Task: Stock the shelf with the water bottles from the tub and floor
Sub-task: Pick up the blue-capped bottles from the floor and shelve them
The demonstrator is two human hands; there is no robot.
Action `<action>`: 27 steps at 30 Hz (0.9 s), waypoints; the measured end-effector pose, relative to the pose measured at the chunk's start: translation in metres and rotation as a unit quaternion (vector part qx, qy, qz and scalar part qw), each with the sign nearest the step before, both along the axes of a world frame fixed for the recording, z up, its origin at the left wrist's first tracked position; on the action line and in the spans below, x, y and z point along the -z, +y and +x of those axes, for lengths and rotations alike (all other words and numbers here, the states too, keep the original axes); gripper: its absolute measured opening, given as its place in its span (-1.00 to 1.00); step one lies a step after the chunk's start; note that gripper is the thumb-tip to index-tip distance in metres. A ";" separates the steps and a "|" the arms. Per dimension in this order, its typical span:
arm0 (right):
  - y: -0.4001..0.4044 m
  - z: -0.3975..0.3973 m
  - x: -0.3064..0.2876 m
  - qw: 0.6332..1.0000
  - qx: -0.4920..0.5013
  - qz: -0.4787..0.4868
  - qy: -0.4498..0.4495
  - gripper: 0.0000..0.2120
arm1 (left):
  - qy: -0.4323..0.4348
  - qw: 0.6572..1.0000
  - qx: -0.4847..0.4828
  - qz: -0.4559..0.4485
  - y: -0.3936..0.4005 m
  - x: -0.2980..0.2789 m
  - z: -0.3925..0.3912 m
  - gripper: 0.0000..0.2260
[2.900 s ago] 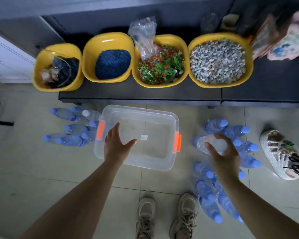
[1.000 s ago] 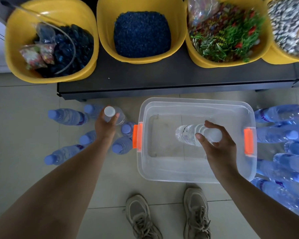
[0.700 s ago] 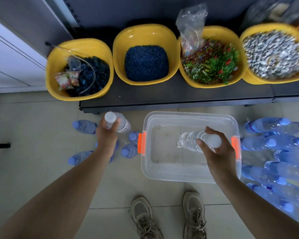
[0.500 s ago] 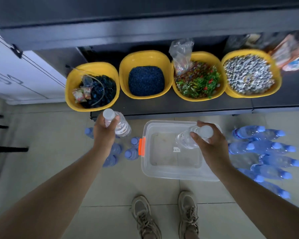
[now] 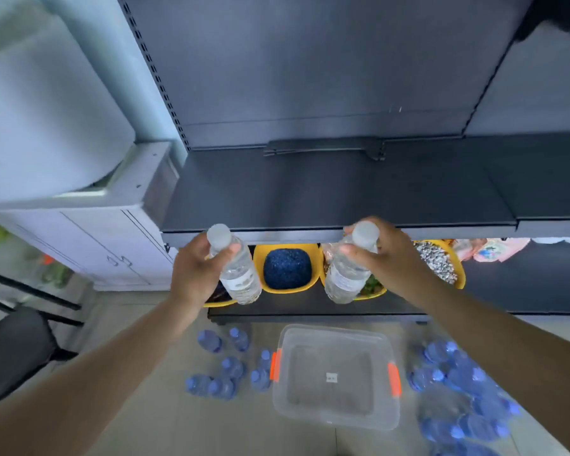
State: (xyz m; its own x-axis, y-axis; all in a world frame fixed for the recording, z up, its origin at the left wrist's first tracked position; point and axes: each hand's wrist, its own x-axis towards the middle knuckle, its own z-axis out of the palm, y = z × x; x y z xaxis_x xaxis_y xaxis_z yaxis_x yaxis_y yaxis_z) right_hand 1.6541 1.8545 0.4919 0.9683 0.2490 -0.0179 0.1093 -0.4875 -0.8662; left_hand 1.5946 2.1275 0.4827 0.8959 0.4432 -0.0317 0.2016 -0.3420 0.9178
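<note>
My left hand (image 5: 195,274) grips a clear white-capped water bottle (image 5: 239,274) by its neck. My right hand (image 5: 389,255) grips a second white-capped bottle (image 5: 344,278) the same way. Both bottles hang upright just below the front edge of the dark shelf (image 5: 336,199), whose board is bare. On the floor below lies the clear plastic tub (image 5: 336,376) with orange latches, nothing inside it. Blue-capped bottles lie on the tiles in a left group (image 5: 224,370) and a larger right group (image 5: 464,399).
Yellow bowls (image 5: 287,268) of blue beads, plastic plants and pebbles sit on the lower shelf under the hands. A white cabinet (image 5: 89,238) stands at the left, and a black chair (image 5: 14,343) at the lower left.
Both hands have lifted their bottles from floor and tub level up to the shelf's front edge. The view has tilted upward, revealing the upper shelf.
</note>
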 end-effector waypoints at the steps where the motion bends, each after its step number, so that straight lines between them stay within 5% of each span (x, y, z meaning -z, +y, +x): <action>1: 0.000 0.002 -0.024 1.000 -0.003 0.002 -0.011 -0.79 | -0.007 1.000 0.007 0.002 -0.003 -0.023 0.001 -0.92; 18: 0.025 -0.013 -0.401 0.985 -0.041 -0.004 -0.167 -0.71 | -0.129 0.988 0.082 0.038 -0.005 -0.389 -0.014 -0.85; 27: 0.077 0.037 -0.513 0.979 -0.051 0.033 -0.195 -0.76 | -0.162 0.983 0.079 0.042 0.024 -0.510 0.019 -0.88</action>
